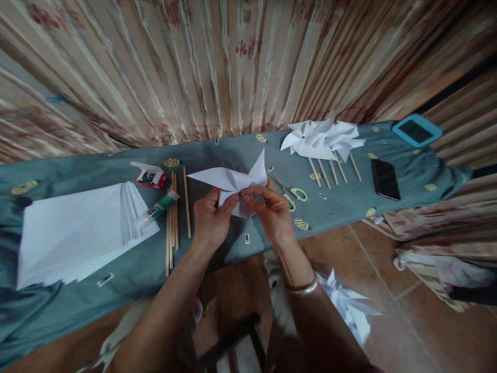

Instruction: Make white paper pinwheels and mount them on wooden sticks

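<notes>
A white folded paper pinwheel [236, 181] is held above the table's front edge by both hands. My left hand [212, 220] grips its lower left side, thumb on top. My right hand [274, 210] pinches the pinwheel's centre with fingertips, where a small dark pin or clip shows. Just right of that hand lie green-handled scissors [291, 194]. Left of my left hand lie several wooden sticks [173, 217] and a glue tube [157, 210].
A grey-green cloth covers the table [349, 202]. A stack of white paper [73, 233] lies at the left, a small red box [149, 177] behind it. Finished pinwheels on sticks [324, 142], a black phone [385, 178] and a blue-framed device [416, 130] are at the right. More pinwheels [351, 308] lie on the floor.
</notes>
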The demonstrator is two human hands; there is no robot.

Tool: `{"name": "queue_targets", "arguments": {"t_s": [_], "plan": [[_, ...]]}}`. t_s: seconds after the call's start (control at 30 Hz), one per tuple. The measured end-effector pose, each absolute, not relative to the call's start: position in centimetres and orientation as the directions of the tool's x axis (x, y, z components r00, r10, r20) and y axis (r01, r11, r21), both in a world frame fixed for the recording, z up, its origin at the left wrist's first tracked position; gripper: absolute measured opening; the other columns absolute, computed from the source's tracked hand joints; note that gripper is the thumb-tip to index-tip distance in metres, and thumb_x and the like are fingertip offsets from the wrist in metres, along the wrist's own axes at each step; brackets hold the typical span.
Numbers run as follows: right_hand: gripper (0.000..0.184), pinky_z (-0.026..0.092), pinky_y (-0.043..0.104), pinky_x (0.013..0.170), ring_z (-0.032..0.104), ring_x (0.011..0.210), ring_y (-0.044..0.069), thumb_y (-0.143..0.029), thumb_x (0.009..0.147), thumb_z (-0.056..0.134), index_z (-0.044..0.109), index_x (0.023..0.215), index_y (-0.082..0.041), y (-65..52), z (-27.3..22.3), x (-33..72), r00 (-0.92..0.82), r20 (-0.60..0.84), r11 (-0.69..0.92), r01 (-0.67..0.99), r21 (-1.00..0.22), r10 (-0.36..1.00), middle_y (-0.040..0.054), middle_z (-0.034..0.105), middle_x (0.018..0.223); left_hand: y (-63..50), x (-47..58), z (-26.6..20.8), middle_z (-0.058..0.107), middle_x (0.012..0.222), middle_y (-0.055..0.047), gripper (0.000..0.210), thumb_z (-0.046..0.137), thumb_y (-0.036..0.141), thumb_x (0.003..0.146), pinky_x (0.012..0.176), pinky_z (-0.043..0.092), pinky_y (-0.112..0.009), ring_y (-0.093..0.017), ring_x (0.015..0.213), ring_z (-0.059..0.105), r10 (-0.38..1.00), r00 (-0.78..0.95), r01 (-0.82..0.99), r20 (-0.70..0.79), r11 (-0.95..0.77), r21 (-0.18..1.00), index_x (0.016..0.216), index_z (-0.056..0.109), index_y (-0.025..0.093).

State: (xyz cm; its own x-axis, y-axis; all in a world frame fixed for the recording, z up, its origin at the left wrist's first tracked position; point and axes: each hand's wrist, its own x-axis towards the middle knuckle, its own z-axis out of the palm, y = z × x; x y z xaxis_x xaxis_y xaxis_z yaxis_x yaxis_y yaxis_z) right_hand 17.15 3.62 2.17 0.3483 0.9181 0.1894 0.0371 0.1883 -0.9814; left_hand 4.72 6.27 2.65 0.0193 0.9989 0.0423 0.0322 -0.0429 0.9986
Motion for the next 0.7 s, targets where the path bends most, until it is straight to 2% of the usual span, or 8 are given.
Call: {"name": "queue_targets", "arguments": {"t_s": [0.13, 0.27, 0.4, 0.7], "plan": [[0.005, 0.046, 0.041, 0.105, 0.059, 0.110, 0.021, -0.029, 0.075, 0.073, 0.074, 0.076, -0.024, 3.51, 2.44, 17.27, 0.358, 0.180, 0.183, 0.025, -0.983, 0.916, 0.0042, 0.063, 0.107, 6.31, 4.72, 2.42, 0.069, 0.067, 0.001, 0.015, 0.072, 0.031, 0.073, 0.063, 0.044, -0.025, -0.016, 0.063, 0.057, 0.998, 0.032, 0.041, 0.061, -0.062, 0.997, 0.080, 0.078, 0.019], [0.005, 0.050, 0.039, 0.100, 0.062, 0.108, 0.021, -0.028, 0.076, 0.072, 0.074, 0.075, -0.023, 3.49, 2.62, 17.46, 0.341, 0.190, 0.192, 0.029, -0.981, 0.921, 0.0045, 0.062, 0.119, 6.36, 4.69, 2.17, 0.070, 0.068, 0.000, 0.015, 0.071, 0.031, 0.075, 0.062, 0.044, -0.026, -0.016, 0.063, 0.057, 0.997, 0.033, 0.072, 0.073, -0.075, 0.995, 0.081, 0.078, 0.019], [0.004, 0.052, 0.039, 0.098, 0.061, 0.113, 0.022, -0.026, 0.077, 0.070, 0.073, 0.077, -0.024, 3.46, 2.57, 17.70, 0.318, 0.190, 0.181, 0.055, -0.982, 0.929, 0.0041, 0.064, 0.120, 6.33, 4.72, 1.99, 0.069, 0.066, 0.001, 0.015, 0.072, 0.032, 0.075, 0.063, 0.044, -0.026, -0.016, 0.063, 0.058, 0.998, 0.028, 0.055, 0.064, -0.065, 0.996, 0.080, 0.077, 0.019], [0.002, 0.045, 0.042, 0.106, 0.059, 0.115, 0.022, -0.026, 0.075, 0.074, 0.075, 0.077, -0.025, 3.45, 2.42, 17.65, 0.319, 0.178, 0.181, 0.018, -0.983, 0.931, 0.0026, 0.066, 0.116, 6.31, 4.73, 2.01, 0.068, 0.066, 0.002, 0.019, 0.070, 0.034, 0.076, 0.063, 0.044, -0.025, -0.015, 0.064, 0.057, 0.996, 0.046, 0.118, 0.077, -0.082, 0.990, 0.080, 0.076, 0.017]]}}
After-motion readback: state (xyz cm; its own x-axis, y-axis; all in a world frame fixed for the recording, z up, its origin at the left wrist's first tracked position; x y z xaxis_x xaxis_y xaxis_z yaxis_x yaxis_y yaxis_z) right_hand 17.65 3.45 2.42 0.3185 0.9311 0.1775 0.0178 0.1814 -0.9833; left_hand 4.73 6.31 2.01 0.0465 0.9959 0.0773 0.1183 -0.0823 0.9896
